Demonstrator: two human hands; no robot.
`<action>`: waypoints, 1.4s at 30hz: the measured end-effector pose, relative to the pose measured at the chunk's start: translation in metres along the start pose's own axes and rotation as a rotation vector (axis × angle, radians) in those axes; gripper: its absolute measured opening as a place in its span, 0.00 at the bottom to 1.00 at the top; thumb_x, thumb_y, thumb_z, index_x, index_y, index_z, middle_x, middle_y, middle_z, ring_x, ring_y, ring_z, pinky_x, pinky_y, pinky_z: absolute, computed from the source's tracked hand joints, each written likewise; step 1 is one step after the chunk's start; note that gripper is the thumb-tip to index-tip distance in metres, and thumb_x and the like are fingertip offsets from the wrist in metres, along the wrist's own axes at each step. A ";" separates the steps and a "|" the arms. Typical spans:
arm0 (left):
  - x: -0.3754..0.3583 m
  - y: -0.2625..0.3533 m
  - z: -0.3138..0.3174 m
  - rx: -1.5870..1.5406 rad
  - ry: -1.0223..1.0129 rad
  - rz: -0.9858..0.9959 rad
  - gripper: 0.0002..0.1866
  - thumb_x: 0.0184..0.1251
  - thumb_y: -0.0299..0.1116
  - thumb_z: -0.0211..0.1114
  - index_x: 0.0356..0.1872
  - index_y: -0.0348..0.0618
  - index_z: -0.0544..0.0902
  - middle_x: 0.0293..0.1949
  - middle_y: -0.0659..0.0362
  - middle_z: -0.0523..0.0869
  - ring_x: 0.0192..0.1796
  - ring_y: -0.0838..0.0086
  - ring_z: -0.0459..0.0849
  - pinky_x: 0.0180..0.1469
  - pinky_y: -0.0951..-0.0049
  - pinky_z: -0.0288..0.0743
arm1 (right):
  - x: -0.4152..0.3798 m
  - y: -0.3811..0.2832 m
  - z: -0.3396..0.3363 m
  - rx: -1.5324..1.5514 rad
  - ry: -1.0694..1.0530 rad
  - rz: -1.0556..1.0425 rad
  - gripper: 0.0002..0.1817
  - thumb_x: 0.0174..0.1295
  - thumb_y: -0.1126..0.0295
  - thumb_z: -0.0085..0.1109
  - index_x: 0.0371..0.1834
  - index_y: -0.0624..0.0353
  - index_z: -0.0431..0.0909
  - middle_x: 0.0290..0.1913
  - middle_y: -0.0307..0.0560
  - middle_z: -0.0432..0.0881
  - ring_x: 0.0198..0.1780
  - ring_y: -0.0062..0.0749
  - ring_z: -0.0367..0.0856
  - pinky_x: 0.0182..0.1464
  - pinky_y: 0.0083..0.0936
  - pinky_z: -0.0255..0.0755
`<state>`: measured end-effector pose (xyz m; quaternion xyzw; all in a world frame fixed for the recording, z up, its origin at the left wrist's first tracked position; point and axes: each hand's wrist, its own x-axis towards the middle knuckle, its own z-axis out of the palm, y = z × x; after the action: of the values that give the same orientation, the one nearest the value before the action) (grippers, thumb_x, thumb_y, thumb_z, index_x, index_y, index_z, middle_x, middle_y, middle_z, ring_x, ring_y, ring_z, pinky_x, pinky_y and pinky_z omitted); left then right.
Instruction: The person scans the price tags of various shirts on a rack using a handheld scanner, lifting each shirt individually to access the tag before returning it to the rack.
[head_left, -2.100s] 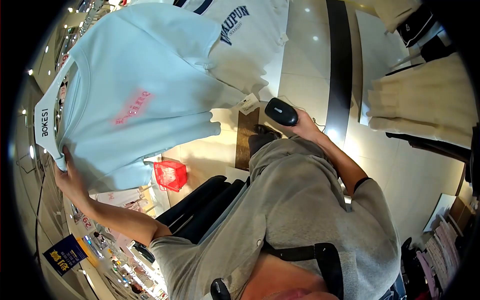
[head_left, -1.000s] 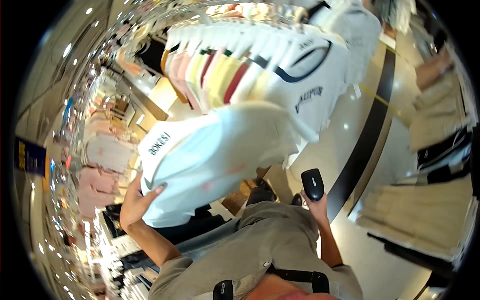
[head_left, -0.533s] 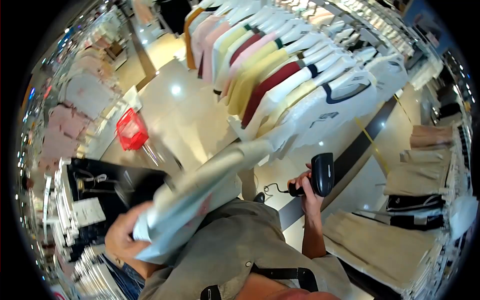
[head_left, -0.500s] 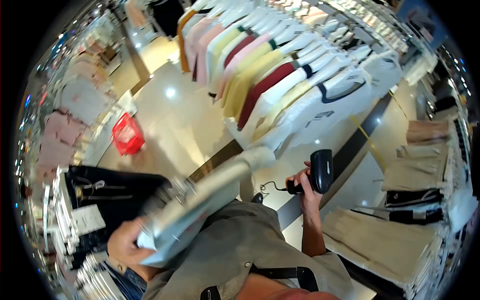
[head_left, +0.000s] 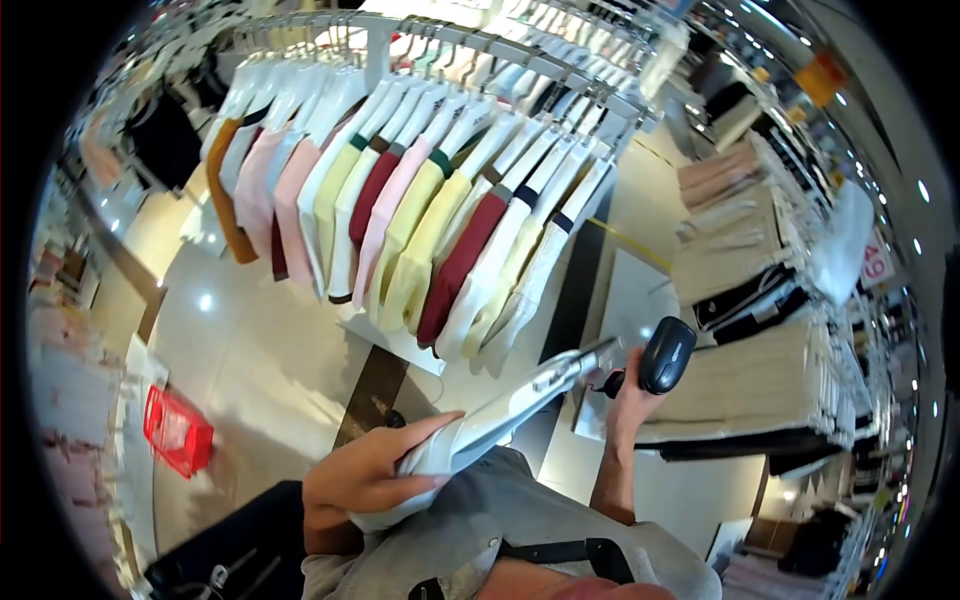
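The left hand (head_left: 365, 472) is closed on a pale, folded garment (head_left: 480, 438), thumb and fingers gripping it; the cloth extends from this grip toward the right hand (head_left: 630, 402), and part of it lies beneath the left palm. A white hanger (head_left: 540, 392) projects at the end away from the left hand, its tip just beside the right hand; whether they touch cannot be told. The right hand grips a black handheld scanner (head_left: 668, 355), its head above the fingers. Beyond both hands hangs a row of shirts (head_left: 462, 262); a red basket (head_left: 178, 432) stands well left of the left hand, and beige garments (head_left: 755, 390) hang right of the right hand.
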<state>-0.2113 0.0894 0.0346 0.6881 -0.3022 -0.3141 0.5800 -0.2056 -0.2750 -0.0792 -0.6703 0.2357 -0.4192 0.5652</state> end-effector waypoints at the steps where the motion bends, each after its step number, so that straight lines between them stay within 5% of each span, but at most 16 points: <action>1: 0.004 -0.004 -0.007 -0.010 -0.004 -0.028 0.37 0.68 0.28 0.66 0.76 0.35 0.60 0.42 0.45 0.85 0.39 0.65 0.83 0.47 0.69 0.75 | -0.004 -0.004 0.000 -0.024 0.040 -0.047 0.10 0.64 0.71 0.70 0.43 0.62 0.80 0.35 0.36 0.80 0.32 0.20 0.76 0.36 0.23 0.71; 4: 0.013 -0.023 -0.025 -0.034 -0.034 -0.003 0.36 0.68 0.28 0.66 0.75 0.36 0.62 0.40 0.47 0.85 0.38 0.70 0.83 0.47 0.71 0.76 | -0.020 -0.017 0.001 -0.079 0.041 0.000 0.11 0.64 0.71 0.70 0.44 0.62 0.80 0.36 0.36 0.80 0.34 0.20 0.76 0.37 0.23 0.71; 6: 0.020 -0.019 -0.033 -0.080 -0.065 0.018 0.35 0.67 0.28 0.68 0.74 0.37 0.65 0.44 0.48 0.86 0.41 0.73 0.84 0.48 0.73 0.76 | -0.028 -0.014 0.003 -0.027 -0.030 0.072 0.13 0.65 0.72 0.67 0.51 0.61 0.79 0.42 0.38 0.82 0.43 0.22 0.79 0.47 0.25 0.74; 8: 0.027 -0.016 -0.036 -0.048 -0.112 0.067 0.36 0.68 0.30 0.67 0.75 0.37 0.64 0.42 0.49 0.86 0.39 0.73 0.84 0.47 0.74 0.76 | -0.032 -0.004 0.005 -0.027 0.005 0.043 0.20 0.63 0.73 0.69 0.57 0.62 0.76 0.45 0.39 0.81 0.44 0.23 0.79 0.42 0.24 0.76; 10: 0.038 -0.019 -0.034 -0.059 -0.115 0.171 0.36 0.69 0.30 0.67 0.76 0.38 0.63 0.41 0.49 0.86 0.38 0.72 0.84 0.47 0.73 0.76 | -0.030 -0.002 0.007 0.035 -0.009 0.082 0.24 0.67 0.72 0.67 0.65 0.62 0.73 0.54 0.42 0.78 0.50 0.24 0.78 0.49 0.29 0.77; 17: 0.100 -0.033 -0.001 -0.320 -0.131 0.203 0.36 0.74 0.26 0.62 0.78 0.36 0.56 0.53 0.53 0.81 0.50 0.79 0.78 0.54 0.76 0.74 | 0.040 -0.002 0.019 0.390 -0.130 0.231 0.18 0.71 0.68 0.61 0.62 0.60 0.74 0.52 0.40 0.78 0.52 0.28 0.79 0.56 0.33 0.76; 22: 0.159 -0.020 0.032 -0.225 -0.061 0.182 0.37 0.74 0.27 0.62 0.79 0.36 0.54 0.54 0.53 0.81 0.50 0.78 0.78 0.55 0.76 0.74 | 0.135 0.067 0.028 0.504 -0.195 0.302 0.28 0.73 0.70 0.57 0.75 0.57 0.65 0.70 0.41 0.73 0.67 0.31 0.73 0.68 0.31 0.69; 28: 0.245 -0.010 0.057 -0.225 0.152 0.235 0.38 0.74 0.26 0.62 0.80 0.37 0.52 0.64 0.53 0.73 0.59 0.78 0.74 0.62 0.74 0.70 | 0.222 0.092 0.072 0.693 -0.325 0.362 0.20 0.71 0.65 0.61 0.63 0.57 0.76 0.52 0.41 0.84 0.51 0.31 0.84 0.58 0.33 0.78; 34: 0.319 0.002 0.035 0.035 0.331 0.169 0.44 0.73 0.28 0.63 0.79 0.31 0.44 0.75 0.44 0.60 0.74 0.67 0.63 0.74 0.70 0.57 | 0.293 0.133 0.129 0.814 -0.520 0.520 0.21 0.75 0.61 0.56 0.67 0.55 0.75 0.57 0.39 0.82 0.57 0.29 0.80 0.62 0.32 0.73; 36: 0.338 0.000 0.029 0.016 0.430 0.176 0.43 0.71 0.27 0.62 0.79 0.31 0.45 0.76 0.42 0.59 0.76 0.63 0.60 0.76 0.68 0.53 | 0.300 0.131 0.152 0.841 -0.492 0.456 0.14 0.71 0.66 0.62 0.57 0.56 0.80 0.49 0.38 0.82 0.53 0.25 0.80 0.58 0.28 0.75; 42: 0.359 -0.001 0.010 0.110 0.703 0.259 0.40 0.66 0.26 0.63 0.76 0.28 0.54 0.71 0.38 0.66 0.75 0.57 0.63 0.76 0.67 0.54 | 0.306 0.124 0.226 0.794 -0.622 0.392 0.19 0.66 0.69 0.68 0.58 0.62 0.79 0.48 0.38 0.79 0.51 0.24 0.77 0.58 0.23 0.71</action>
<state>0.0035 -0.1973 0.0033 0.7401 -0.1856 0.0340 0.6455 0.1659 -0.4212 -0.1095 -0.4410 0.0013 -0.1443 0.8858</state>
